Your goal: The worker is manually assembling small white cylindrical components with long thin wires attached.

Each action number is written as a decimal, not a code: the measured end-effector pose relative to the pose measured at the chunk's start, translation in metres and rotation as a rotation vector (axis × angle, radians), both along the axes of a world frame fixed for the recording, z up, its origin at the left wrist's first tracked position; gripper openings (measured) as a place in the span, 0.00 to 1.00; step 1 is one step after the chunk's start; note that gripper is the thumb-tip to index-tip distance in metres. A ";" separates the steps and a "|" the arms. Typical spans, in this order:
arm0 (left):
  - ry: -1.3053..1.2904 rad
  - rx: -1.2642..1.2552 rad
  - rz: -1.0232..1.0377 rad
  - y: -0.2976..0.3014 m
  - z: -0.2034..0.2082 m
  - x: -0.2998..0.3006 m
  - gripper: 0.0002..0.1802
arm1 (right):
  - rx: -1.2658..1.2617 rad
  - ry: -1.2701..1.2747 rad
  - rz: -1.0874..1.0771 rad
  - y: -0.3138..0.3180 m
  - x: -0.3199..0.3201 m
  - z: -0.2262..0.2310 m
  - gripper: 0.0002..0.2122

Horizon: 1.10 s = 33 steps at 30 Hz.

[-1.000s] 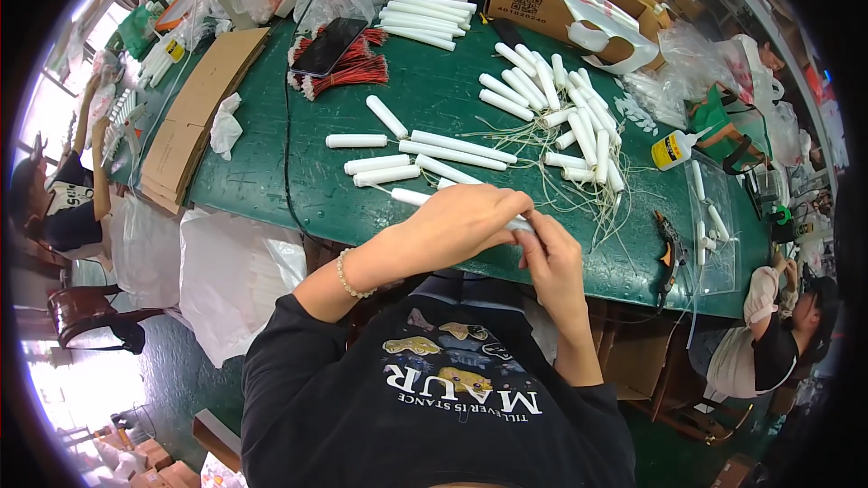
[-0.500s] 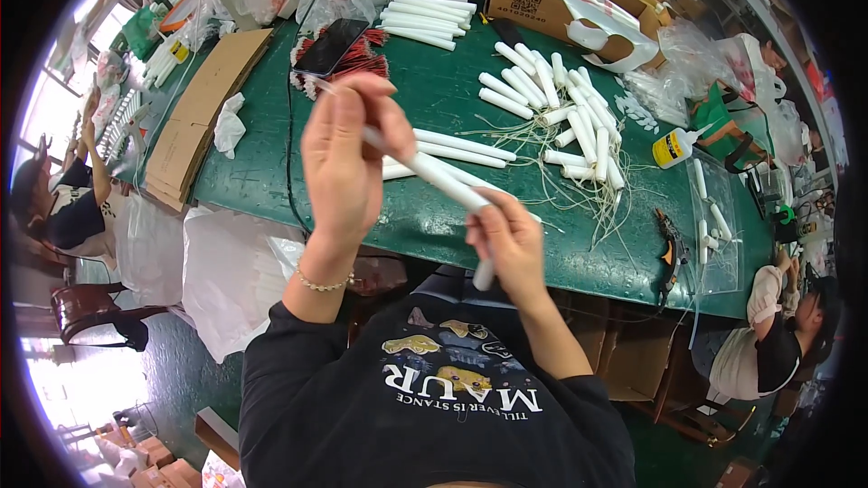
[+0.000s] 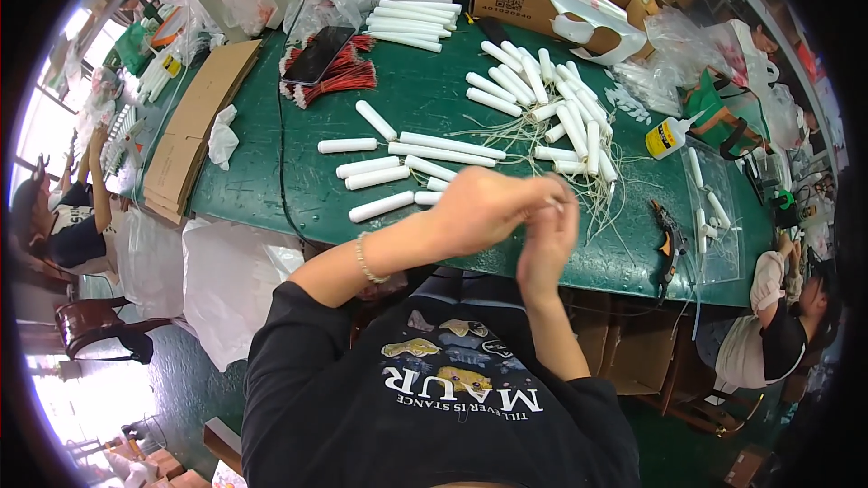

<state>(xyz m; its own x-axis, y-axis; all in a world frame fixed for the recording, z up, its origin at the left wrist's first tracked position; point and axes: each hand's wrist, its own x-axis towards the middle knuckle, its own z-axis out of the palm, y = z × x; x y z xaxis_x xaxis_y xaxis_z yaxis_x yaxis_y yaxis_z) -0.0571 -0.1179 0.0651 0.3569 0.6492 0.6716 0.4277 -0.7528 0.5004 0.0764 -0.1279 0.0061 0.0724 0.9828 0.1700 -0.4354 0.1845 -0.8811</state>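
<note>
My left hand (image 3: 484, 208) reaches across to the right, its fingers closed and pinching at my right hand's fingertips. My right hand (image 3: 546, 248) is raised, slightly blurred, its fingers closed at the same spot. A tiny pale bit shows between the fingertips, but I cannot make out what it is. Just beyond my left hand, white tubes (image 3: 378, 178) lie in loose pairs, some partly hidden by it. Longer white tubes (image 3: 448, 153) lie behind them. Farther right is a heap of white tubes (image 3: 577, 122) with thin pale wires (image 3: 601, 208) trailing from it.
A dark phone (image 3: 318, 56) rests on red wires (image 3: 348, 77). White tubes (image 3: 411, 20) are stacked at the back. A yellow-labelled glue bottle (image 3: 665, 138), orange-and-black pliers (image 3: 669, 248) and a clear bag (image 3: 719, 235) are at right. Cardboard (image 3: 194, 126) lines the left. Co-workers sit both sides.
My left hand has moved right and down to meet my right hand. The white tube that both hands held no longer shows in them. The tubes at the table's left middle are uncovered.
</note>
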 end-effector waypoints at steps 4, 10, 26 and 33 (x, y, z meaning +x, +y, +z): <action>0.218 0.058 -0.023 0.019 -0.057 0.021 0.09 | 0.043 -0.086 -0.214 0.021 0.042 0.012 0.12; 0.352 0.140 -0.102 0.030 -0.073 0.015 0.20 | 0.087 -0.284 -0.157 0.033 0.065 0.004 0.10; 0.809 -0.210 0.304 0.009 -0.023 -0.163 0.54 | 0.791 -1.484 0.222 0.077 0.000 -0.001 0.34; 0.863 -0.460 0.353 0.019 -0.010 -0.170 0.52 | 0.749 -1.359 0.157 0.105 0.004 -0.001 0.20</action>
